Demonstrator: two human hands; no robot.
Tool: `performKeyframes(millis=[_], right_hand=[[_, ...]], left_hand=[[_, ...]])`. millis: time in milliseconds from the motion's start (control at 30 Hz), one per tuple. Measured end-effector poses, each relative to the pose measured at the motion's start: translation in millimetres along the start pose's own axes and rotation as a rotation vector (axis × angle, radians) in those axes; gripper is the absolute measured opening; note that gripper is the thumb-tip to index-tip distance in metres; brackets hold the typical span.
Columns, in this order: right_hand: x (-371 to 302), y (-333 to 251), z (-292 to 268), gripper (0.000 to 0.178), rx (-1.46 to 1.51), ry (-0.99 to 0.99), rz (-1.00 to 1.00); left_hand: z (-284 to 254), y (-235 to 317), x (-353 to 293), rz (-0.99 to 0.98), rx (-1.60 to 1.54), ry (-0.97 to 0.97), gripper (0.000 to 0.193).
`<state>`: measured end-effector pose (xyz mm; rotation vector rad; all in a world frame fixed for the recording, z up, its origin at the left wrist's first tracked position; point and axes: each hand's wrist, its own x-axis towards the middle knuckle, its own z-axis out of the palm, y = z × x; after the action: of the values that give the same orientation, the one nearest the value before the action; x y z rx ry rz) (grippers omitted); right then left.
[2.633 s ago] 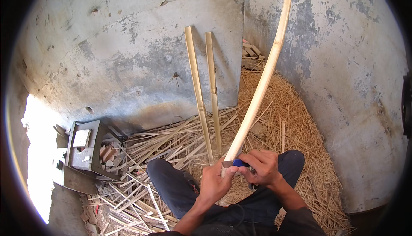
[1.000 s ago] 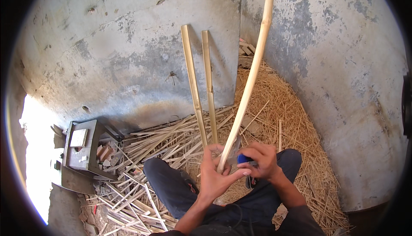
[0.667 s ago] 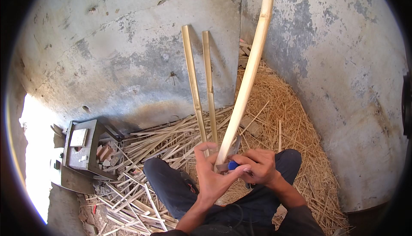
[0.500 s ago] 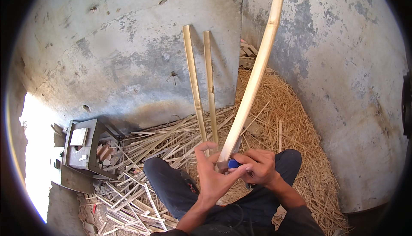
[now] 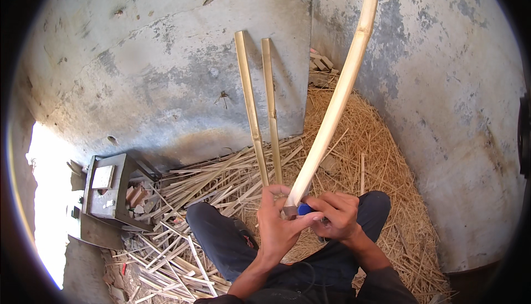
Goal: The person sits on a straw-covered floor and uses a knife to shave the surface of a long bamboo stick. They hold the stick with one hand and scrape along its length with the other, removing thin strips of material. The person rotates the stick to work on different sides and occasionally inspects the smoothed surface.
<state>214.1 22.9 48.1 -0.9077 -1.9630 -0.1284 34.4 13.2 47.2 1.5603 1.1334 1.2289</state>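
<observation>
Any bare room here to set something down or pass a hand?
A hand could likely pass between the right leaning strip and the tall strip, above the left hand. For setting down, little room shows: loose strips crowd the left, fine shavings the right.

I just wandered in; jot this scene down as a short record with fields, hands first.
Left hand: curled at the pale strip's lower end; firmness unclear
Right hand: gripping a blue-handled tool, its flat blade across that end
Strip's angle: slants up rightward, past the picture's top
Against the wall: two leaning strips
Lower left: scattered strips
Right: heap of straw-coloured shavings
Far left: dark box-like frame
</observation>
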Motion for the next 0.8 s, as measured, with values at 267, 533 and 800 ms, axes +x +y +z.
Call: performKeyframes(millis=[267,533,800], right_hand=[[-4,10,1,0.022,-0.02,0.143,0.064],[16,72,-48,0.032,0.055,0.462,0.535],[-23,26,-2,0.034,0.137,0.133,0.122]], left_hand=[[8,-6,-7,-0.073,-0.139,0.064,0.071],[-3,-22,-33,-0.102,-0.079,-0.03,0.074],[3,-3,-15,-0.097,-0.205,0.032,0.088]])
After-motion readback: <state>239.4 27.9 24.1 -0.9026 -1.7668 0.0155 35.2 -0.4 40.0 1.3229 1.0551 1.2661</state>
